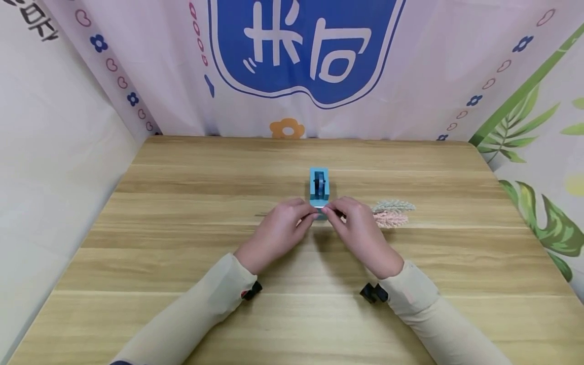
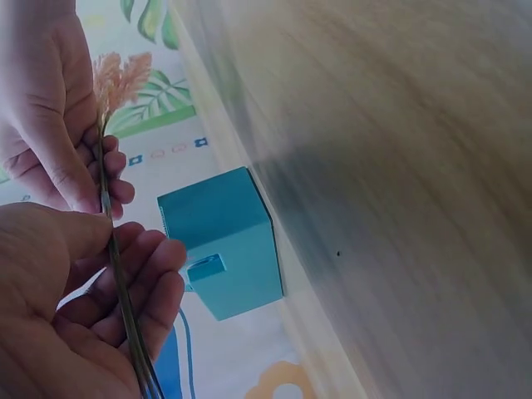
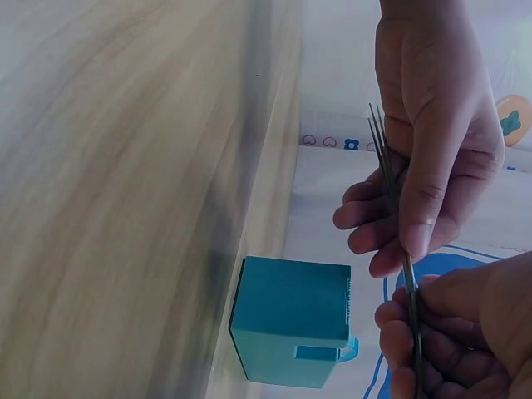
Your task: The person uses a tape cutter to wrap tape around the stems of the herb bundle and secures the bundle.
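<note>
A thin bundle of flower stems [image 2: 122, 291] runs through both hands, held just above the table. My left hand [image 1: 277, 226] pinches it between thumb and fingers, the bare stem ends sticking out to the left. Close beside it, my right hand [image 1: 360, 230] pinches the stems nearer the blooms. Past the right hand lie a fluffy pale grey-green flower head [image 1: 394, 206] and a pink flower head [image 1: 390, 219]. A shiny stretch shows on the stems between the hands in the right wrist view. Directly beyond the fingertips stands a blue tape dispenser [image 1: 313, 190] with a roll inside.
The wood-grain table [image 1: 182, 243] ends at a printed cloth [image 1: 173, 96] behind the dispenser. White cloth hangs on the left, leaf-patterned cloth [image 1: 538, 167] on the right. Black devices [image 1: 374, 293] sit at both wrists.
</note>
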A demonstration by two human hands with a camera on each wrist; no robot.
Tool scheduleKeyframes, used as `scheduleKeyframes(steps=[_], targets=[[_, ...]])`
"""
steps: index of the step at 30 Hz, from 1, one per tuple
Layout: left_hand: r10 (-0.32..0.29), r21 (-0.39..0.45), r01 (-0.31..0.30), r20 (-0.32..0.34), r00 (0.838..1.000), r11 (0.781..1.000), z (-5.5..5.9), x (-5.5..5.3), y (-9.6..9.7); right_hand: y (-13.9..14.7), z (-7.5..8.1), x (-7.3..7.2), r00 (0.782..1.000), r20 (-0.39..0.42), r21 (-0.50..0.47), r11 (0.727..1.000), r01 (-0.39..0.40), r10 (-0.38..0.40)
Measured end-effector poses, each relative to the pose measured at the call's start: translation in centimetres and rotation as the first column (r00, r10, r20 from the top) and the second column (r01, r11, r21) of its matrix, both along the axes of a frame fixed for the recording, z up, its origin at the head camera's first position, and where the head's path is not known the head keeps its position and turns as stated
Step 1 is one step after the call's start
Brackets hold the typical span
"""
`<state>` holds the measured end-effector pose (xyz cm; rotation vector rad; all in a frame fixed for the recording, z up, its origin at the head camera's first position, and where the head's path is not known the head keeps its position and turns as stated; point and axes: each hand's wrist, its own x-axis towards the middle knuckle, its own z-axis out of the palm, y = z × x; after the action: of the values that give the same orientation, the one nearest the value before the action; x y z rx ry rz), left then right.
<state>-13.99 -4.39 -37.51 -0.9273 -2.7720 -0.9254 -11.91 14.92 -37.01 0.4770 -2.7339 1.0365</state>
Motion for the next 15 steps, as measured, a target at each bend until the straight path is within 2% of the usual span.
scheduleKeyframes(steps=[6,15], targets=[[-0.007,0.032,0.006,0.027,1.000,0.999,-0.20,0.08,-0.04,-0.04,-0.07,0.21,1.000,0.010,0.009,1.000,-0.004,0.004],[-0.012,0.049,0.011,0.027,1.000,0.999,-0.08,-0.07,0.08,-0.08,0.00,0.48,0.999,-0.053,0.080,0.997,-0.006,0.010]])
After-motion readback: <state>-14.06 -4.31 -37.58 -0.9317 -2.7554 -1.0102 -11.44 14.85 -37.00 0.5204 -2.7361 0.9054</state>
